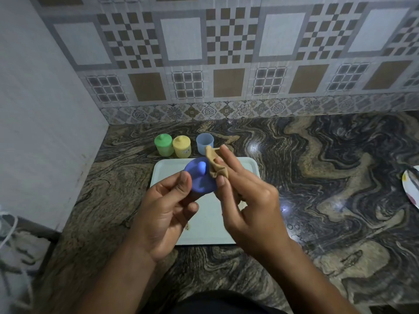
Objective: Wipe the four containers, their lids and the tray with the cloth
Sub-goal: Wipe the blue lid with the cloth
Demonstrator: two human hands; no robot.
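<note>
My left hand pinches a blue round lid with a knob, held up above the white tray. My right hand grips a tan cloth bunched between its fingers, touching the lid's right edge. Behind the tray stand a green container and a yellow container, both with lids on, and a pale blue container standing open without a lid. A fourth container is not in sight.
The tray lies on a dark marbled counter that meets a tiled wall at the back and a plain wall on the left. A patterned plate sits at the right edge. Cloth and cord lie at the lower left.
</note>
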